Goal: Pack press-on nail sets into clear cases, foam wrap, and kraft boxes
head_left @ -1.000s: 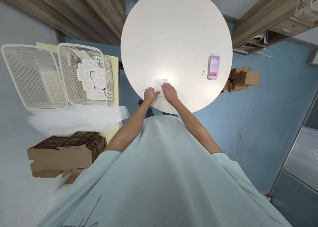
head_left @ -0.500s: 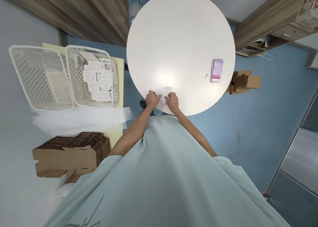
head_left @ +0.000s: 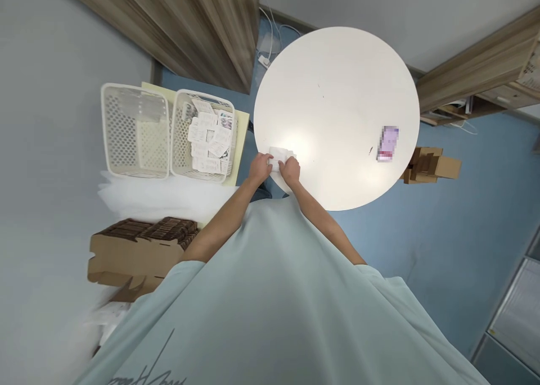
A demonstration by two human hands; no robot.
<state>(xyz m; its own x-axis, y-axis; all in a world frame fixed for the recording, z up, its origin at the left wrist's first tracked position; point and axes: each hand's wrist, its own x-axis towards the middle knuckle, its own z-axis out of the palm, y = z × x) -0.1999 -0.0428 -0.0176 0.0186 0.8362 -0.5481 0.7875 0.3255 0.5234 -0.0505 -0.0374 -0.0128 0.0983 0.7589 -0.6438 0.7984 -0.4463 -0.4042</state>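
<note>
Near the front left edge of the round white table point(head_left: 337, 93), a small white packet point(head_left: 277, 158) with a loose, foam-like wrap lies between my two hands. My left hand point(head_left: 260, 168) grips its left side, fingers curled and thumb pointing inward. On the opposite side my right hand point(head_left: 290, 171) is closed on the packet's right edge, thumb also pressed inward. What lies inside the white wrap is hidden.
To the left stand a white basket of printed white cards point(head_left: 210, 137) and a second white basket point(head_left: 137, 174). White foam sheets point(head_left: 164, 198) and flattened cardboard boxes point(head_left: 135, 256) lie nearer me. A blurred purple item point(head_left: 388, 143) rests on the table; brown cartons point(head_left: 432, 166) stand beyond.
The crumpled white wrap now looks flatter and more neatly folded into a rectangle between my hands. My view has shifted, so the table and baskets appear farther right.
</note>
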